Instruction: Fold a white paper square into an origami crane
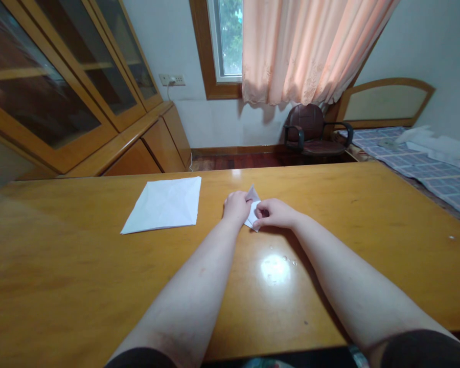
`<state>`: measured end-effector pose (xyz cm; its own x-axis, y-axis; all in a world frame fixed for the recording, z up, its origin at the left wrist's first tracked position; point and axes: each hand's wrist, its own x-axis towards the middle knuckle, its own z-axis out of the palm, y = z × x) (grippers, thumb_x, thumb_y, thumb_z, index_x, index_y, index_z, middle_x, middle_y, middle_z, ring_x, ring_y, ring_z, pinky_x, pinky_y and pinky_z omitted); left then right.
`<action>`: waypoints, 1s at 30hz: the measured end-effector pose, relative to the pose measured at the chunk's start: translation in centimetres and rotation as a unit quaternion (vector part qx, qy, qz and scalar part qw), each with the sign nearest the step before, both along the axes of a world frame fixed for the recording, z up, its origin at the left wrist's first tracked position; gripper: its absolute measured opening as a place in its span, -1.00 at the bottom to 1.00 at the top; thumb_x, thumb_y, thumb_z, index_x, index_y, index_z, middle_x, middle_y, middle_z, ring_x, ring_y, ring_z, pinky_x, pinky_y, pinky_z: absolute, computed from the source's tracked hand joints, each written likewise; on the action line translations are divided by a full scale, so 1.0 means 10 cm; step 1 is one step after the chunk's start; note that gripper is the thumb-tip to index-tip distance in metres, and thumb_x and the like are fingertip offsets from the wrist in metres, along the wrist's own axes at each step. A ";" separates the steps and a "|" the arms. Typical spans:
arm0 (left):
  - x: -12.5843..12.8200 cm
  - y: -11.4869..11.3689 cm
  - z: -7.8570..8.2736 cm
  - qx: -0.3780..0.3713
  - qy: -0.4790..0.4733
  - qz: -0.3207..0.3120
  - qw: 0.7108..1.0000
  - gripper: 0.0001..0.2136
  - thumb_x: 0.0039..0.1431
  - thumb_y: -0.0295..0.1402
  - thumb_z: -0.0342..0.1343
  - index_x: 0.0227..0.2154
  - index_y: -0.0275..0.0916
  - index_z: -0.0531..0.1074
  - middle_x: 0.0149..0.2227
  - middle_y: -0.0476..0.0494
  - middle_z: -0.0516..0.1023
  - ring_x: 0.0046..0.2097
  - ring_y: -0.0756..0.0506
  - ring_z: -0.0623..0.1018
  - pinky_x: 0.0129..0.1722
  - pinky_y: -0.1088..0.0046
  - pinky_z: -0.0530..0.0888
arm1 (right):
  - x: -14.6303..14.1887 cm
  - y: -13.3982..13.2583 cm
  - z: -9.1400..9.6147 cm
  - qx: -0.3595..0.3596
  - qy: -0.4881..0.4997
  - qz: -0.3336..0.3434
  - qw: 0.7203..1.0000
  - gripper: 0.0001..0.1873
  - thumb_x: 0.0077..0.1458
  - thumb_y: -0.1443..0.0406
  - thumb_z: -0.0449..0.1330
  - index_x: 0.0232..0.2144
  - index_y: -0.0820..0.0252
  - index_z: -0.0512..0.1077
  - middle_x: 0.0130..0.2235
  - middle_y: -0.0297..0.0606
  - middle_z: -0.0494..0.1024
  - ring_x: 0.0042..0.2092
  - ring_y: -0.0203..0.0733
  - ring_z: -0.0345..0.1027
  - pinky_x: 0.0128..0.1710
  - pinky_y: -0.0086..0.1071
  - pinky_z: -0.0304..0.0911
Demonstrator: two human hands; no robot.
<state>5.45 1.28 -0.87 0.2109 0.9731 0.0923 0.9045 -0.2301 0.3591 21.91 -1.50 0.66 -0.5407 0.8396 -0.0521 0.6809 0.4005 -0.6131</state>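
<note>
A small folded piece of white paper (254,213) lies on the wooden table between my hands, with one pointed flap standing up at its far end. My left hand (237,206) is closed on the paper's left side, its fingers partly hidden. From the right, my right hand (275,213) pinches the near right part of the paper between thumb and curled fingers. Off to the left rests a larger square stack of white paper (168,203) with faint crease lines, touched by neither hand.
The glossy wooden table (80,286) spreads under both arms. Beyond its far edge are a glass-fronted cabinet (111,138) at left, a brown office chair (310,130), and a pink curtain (291,51). A bed (425,158) with checked bedding stands at right.
</note>
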 end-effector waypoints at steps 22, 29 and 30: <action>0.00 0.00 -0.01 0.010 -0.008 -0.006 1.000 -0.75 0.15 -0.26 0.00 -0.24 -0.16 0.54 -0.21 -0.21 0.56 -0.13 -0.19 0.49 -0.15 0.33 0.39 | 0.00 0.00 -0.04 0.034 -0.040 -0.004 0.999 -0.55 -0.36 0.02 0.42 -0.57 0.16 0.33 -0.54 -0.45 0.39 -0.48 -0.35 0.18 -0.47 -0.45 -0.06; 0.01 0.00 0.00 0.011 -0.010 -0.012 1.000 -0.76 0.13 -0.22 0.03 -0.28 -0.13 0.56 -0.22 -0.18 0.58 -0.13 -0.18 0.50 -0.18 0.36 0.39 | 0.04 0.04 -0.07 0.139 -0.015 -0.103 0.985 -0.70 0.02 0.10 0.22 -0.54 0.19 0.35 -0.46 -0.31 0.41 -0.41 -0.29 0.21 -0.42 -0.43 0.03; 0.01 0.00 0.00 0.009 -0.014 -0.015 1.000 -0.76 0.13 -0.21 0.03 -0.27 -0.12 0.56 -0.23 -0.17 0.59 -0.13 -0.18 0.51 -0.17 0.36 0.39 | 0.06 0.07 -0.09 0.160 -0.017 -0.147 0.976 -0.76 0.04 0.14 0.21 -0.50 0.20 0.37 -0.43 -0.28 0.43 -0.38 -0.26 0.24 -0.40 -0.43 0.05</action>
